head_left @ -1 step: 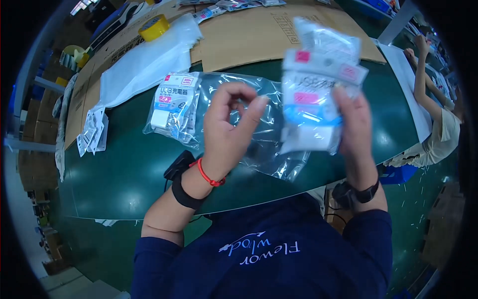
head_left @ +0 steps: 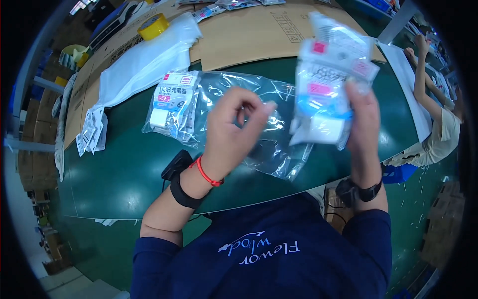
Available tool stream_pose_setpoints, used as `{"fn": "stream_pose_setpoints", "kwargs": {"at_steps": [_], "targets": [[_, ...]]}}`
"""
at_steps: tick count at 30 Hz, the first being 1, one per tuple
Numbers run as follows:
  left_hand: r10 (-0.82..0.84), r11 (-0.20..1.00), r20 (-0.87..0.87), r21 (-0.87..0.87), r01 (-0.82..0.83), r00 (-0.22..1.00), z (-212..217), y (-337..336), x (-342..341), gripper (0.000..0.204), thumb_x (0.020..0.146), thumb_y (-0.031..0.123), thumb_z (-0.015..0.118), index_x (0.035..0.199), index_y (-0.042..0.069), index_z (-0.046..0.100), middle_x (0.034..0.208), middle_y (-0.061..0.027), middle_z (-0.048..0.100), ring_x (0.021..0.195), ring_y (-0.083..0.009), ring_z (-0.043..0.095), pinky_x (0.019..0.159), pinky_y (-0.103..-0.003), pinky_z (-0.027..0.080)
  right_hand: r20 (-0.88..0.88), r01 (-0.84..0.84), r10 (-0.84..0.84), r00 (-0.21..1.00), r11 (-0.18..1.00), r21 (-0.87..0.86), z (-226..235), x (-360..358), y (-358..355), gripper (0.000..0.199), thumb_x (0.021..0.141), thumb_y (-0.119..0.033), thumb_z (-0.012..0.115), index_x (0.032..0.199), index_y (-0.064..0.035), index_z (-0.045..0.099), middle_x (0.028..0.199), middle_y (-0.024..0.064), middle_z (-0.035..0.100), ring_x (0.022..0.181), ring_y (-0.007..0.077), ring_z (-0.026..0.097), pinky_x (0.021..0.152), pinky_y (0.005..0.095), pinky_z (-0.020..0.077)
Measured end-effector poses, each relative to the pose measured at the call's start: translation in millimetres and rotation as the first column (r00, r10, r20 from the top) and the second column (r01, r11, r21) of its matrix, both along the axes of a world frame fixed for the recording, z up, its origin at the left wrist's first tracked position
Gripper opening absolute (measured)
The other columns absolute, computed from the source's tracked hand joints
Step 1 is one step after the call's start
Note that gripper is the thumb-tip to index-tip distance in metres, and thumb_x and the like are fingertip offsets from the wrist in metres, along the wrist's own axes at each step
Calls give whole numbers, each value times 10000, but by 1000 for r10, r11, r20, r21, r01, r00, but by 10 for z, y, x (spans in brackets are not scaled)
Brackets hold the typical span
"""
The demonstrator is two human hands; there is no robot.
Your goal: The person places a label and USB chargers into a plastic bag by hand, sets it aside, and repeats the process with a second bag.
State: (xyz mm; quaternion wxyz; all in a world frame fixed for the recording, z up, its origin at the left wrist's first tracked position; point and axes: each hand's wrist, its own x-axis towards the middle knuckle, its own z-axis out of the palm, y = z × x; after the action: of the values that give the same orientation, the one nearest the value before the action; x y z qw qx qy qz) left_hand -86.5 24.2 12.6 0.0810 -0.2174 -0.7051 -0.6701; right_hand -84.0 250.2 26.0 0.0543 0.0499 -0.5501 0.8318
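My right hand (head_left: 362,117) is raised over the green table (head_left: 119,174) and grips a bunch of small packets (head_left: 328,79), white with blue and pink labels, in clear wrapping. My left hand (head_left: 233,130) hovers beside it with fingers loosely curled, and nothing shows between them. Under it a large clear plastic bag (head_left: 271,149) lies flat on the table. A white boxed item with a red-topped label (head_left: 169,102) sits inside the bag's left end. I wear a red string and a black band on the left wrist, and a black watch on the right.
Brown cardboard sheets (head_left: 249,35) cover the far side of the table, with a white plastic bag (head_left: 144,62) and a yellow tape roll (head_left: 153,26) on them. Small white packets (head_left: 92,130) lie at the left edge. Another person (head_left: 438,124) works at the right.
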Motion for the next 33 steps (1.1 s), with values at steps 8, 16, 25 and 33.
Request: {"fn": "stream_pose_setpoints", "kwargs": {"at_steps": [8, 16, 25, 33], "targets": [[-141, 721, -197, -692, -36, 970, -410, 180, 128, 179, 807, 159, 655, 846, 40, 527, 760, -103, 554, 707, -283, 575, 611, -360, 465, -71, 159, -148, 986, 969, 189, 140, 91, 482, 368, 911, -186, 580, 1195, 38, 507, 1042, 107, 637, 893, 131, 631, 785, 250, 507], [-145, 739, -223, -672, -44, 964, -374, 194, 125, 141, 814, 131, 624, 830, 41, 517, 754, -103, 552, 699, -292, 571, 602, -377, 463, 185, -140, 64, 981, 888, 438, 100, 272, 657, 397, 889, -186, 603, 1198, 43, 505, 1033, 104, 632, 882, 110, 618, 772, 224, 490], [-29, 851, -311, -506, -140, 950, -307, 167, 94, 108, 775, 70, 661, 839, 42, 580, 715, -85, 558, 617, -248, 555, 534, -325, 443, 304, -387, 254, 918, 743, 547, 96, 332, 631, 459, 874, -199, 628, 1252, 18, 486, 1061, 99, 617, 942, 131, 587, 808, 242, 470], [-140, 812, -467, -559, -169, 873, -135, 213, 165, 123, 733, 26, 670, 820, 45, 585, 727, -86, 571, 626, -253, 557, 529, -326, 442, 393, -571, 414, 821, 576, 585, 65, 172, 260, 519, 864, -196, 641, 1310, -9, 452, 1142, 82, 583, 1026, 131, 535, 883, 256, 432]]}}
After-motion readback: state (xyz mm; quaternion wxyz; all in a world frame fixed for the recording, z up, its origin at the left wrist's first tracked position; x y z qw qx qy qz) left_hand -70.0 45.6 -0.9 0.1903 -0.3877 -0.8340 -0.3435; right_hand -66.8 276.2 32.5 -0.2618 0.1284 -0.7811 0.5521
